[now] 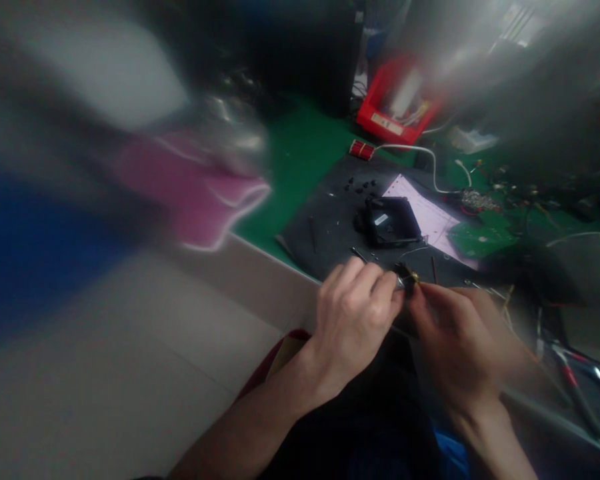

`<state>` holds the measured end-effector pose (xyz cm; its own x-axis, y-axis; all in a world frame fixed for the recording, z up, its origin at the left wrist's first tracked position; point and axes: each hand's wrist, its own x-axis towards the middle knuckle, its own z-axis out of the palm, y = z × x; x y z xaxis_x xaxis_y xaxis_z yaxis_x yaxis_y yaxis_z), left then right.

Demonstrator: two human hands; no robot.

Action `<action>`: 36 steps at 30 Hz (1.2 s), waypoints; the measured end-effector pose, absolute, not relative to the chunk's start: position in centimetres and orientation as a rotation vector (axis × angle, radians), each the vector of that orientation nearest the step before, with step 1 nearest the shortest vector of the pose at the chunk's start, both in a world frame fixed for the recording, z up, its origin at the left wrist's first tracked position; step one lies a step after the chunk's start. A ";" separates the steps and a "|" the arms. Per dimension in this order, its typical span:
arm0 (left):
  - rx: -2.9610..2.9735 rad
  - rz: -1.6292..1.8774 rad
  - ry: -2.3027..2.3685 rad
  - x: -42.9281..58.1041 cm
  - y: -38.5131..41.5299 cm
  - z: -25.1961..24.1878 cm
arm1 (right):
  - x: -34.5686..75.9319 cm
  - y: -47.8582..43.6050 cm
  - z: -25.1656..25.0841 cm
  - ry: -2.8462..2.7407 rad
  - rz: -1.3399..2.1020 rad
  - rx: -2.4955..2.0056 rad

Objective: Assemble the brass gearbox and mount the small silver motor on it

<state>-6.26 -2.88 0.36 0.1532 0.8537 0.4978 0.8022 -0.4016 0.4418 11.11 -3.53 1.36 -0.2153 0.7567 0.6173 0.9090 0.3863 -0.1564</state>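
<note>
My left hand (pixel 353 313) is curled closed at the near edge of a dark mat (pixel 330 227), its fingers gripping a small metal part (pixel 406 275). My right hand (pixel 455 333) meets it from the right, fingertips pinched on the same small part. The part is dark with a brass-coloured tip and is too small to name. Just beyond the hands, a black fan-like module (pixel 390 221) lies on the mat.
A pink sheet (pixel 430 217) and a green circuit board (pixel 475 239) lie right of the module. A red bin (pixel 395 103) and white cable (pixel 420 150) sit at the back. Pliers with red handles (pixel 580 383) lie at right. The left side is smeared by motion.
</note>
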 end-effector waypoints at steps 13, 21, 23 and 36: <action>1.277 1.016 1.365 -12.4 2.4 2.0 | 10.3 -3.5 2.0 -2.017 -0.376 -1.587; 1.249 1.067 1.369 -14.9 4.4 3.7 | 10.5 -4.0 1.4 -2.061 -0.400 -1.596; 1.296 1.062 1.380 -15.1 4.4 4.2 | 10.5 -4.1 1.3 -2.059 -0.405 -1.601; 2.119 1.335 1.822 -12.4 2.2 0.6 | 10.6 -5.2 -0.1 -2.107 -0.442 -1.348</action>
